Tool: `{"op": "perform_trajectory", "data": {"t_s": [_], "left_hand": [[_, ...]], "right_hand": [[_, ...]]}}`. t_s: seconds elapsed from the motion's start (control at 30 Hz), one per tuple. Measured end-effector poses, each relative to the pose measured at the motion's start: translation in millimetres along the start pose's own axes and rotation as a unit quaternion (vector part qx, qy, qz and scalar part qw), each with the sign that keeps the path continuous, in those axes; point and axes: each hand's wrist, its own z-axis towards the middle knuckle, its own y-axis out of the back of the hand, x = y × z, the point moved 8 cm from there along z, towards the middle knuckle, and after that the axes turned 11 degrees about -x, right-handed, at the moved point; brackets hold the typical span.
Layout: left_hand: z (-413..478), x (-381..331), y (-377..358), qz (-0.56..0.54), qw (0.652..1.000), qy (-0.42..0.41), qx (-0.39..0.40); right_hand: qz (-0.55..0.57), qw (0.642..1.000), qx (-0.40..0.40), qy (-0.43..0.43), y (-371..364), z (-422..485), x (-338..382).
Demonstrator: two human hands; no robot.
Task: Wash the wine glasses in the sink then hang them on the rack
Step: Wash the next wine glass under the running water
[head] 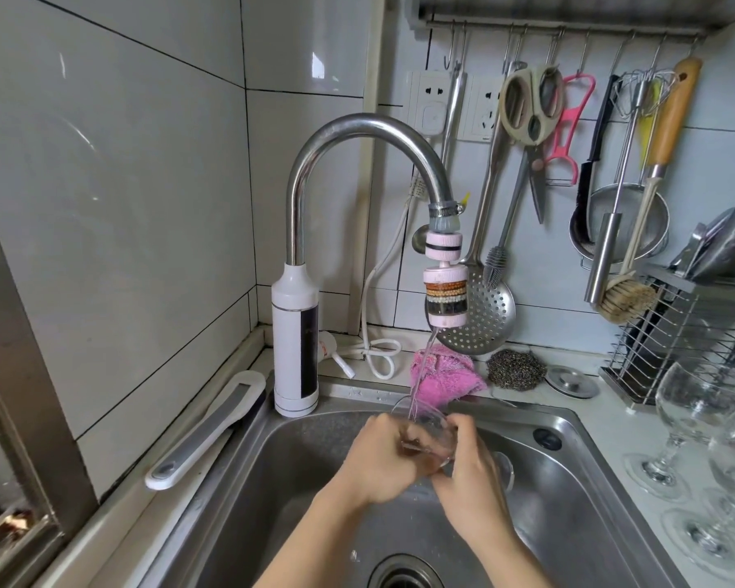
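Grips one wine glass [426,437] with left hand [380,462] and right hand [478,485] close together, fingers curled round its bowl, over the sink [578,494]. Holds it under the tap's [359,129] thin stream. Has more glasses [696,418] upright on the counter, right.

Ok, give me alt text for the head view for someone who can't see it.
The left hand and right hand hold a wine glass under the running tap, over a steel sink. More wine glasses stand on the counter at right; utensils hang from a rail behind.
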Motion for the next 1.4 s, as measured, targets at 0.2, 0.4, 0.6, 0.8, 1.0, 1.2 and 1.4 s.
{"op": "perform_trajectory", "data": {"t_s": [0.2, 0.4, 0.6, 0.8, 1.0, 1.2, 1.4], "left_hand": [[0, -4, 9, 0.024, 0.996, -0.021, -0.089], [2, -2, -3, -0.059, 0.997, -0.014, -0.043], [4, 5, 12, -0.076, 0.992, 0.006, -0.104], [1, 1, 12, -0.006, 0.995, 0.003, -0.104], [1, -2, 21, -0.006, 0.989, -0.008, -0.147], [2, -3, 19, 0.046, 0.991, -0.024, -0.12], [-1, -3, 3, 0.001, 0.999, -0.009, -0.042]], "right_hand": [[-0.008, 0.999, -0.04, -0.027, 5, 3, -6], [-0.005, 0.999, -0.04, -0.032, 4, 5, -9], [-0.051, 0.997, 0.008, -0.055, 3, 2, -7], [-0.025, 0.998, 0.034, -0.053, -6, -2, -9], [-0.012, 0.997, 0.027, -0.066, -7, 2, -14], [-0.025, 0.999, 0.006, -0.046, -3, 1, -13], [-0.039, 0.998, 0.039, -0.018, -9, -1, -10]]}}
